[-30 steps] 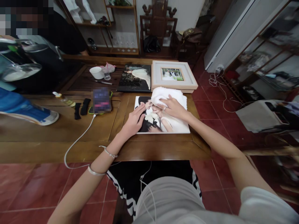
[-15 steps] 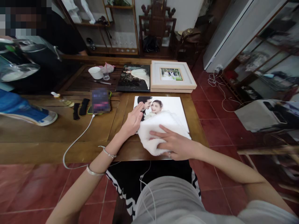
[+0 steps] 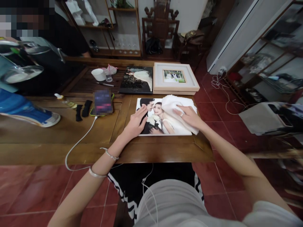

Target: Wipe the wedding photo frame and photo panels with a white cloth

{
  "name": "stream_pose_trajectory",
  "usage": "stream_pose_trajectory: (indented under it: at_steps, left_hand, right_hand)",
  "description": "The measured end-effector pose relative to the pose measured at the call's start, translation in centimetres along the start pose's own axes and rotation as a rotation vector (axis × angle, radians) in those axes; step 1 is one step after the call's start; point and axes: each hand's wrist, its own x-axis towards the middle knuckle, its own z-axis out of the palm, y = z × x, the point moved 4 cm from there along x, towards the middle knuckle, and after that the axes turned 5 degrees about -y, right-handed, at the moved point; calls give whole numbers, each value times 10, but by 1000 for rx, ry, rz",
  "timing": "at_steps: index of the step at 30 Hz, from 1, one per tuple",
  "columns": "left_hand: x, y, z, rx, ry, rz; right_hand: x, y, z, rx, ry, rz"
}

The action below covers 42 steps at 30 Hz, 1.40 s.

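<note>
Pressing a white cloth onto the photo's upper right corner with the right hand, grip flat and fingers spread, and steadying the print, lying flat on the desk, with the open left hand at its left edge.

No legible txt anywhere.

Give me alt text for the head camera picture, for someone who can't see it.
A person's right hand presses a white cloth onto a wedding photo print lying on a wooden table, while the left hand lies flat on its left side. A framed photo sits beyond.
</note>
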Motion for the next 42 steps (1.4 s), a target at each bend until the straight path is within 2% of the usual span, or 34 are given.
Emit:
stream_pose_trajectory:
  at_steps: [2, 4, 7, 10, 13, 15, 20, 24, 27, 30, 33, 38, 40, 42]
  left_hand:
    - [0, -1, 0, -10, 2, 1]
    - [0, -2, 1, -20, 6, 3]
    - [0, -4, 2, -15, 14, -1]
    - [-1, -6, 3, 6, 19, -23]
    - [-1, -6, 3, 16, 23, -29]
    - [-1, -5, 2, 15, 27, -19]
    - [-1, -3, 1, 4, 34, 10]
    - [0, -2, 1, 3, 19, 10]
    - [0, -2, 1, 5, 16, 1]
    - [0, -1, 1, -10, 19, -8]
    - [-1, 2, -1, -61, 55, -35]
    - [-4, 2, -15, -195, 241, -103]
    - [-4, -6, -22, -358, 304, -190]
    - [-5, -17, -28, -626, 331, -356]
  right_hand:
    - [22, -10, 7, 63, 18, -57]
    - [43, -22, 19, 154, -20, -108]
    - [73, -36, 40, 276, -135, -80]
    - [99, -48, 54, 254, -116, -103]
    - [113, -55, 61, 220, -72, -152]
    - [113, -55, 62, 227, -75, -147]
    - [86, -37, 46, 337, -125, -72]
    - [57, -4, 15, 194, 41, -75]
    - [36, 26, -4, 114, 127, 46]
    - [11, 37, -10, 43, 166, 126]
    - [-15, 18, 3, -61, 88, 49]
    - [-57, -45, 35, -148, -174, -269]
    - [-68, -60, 40, -151, -269, -366]
    - [-71, -64, 39, -147, -318, -408]
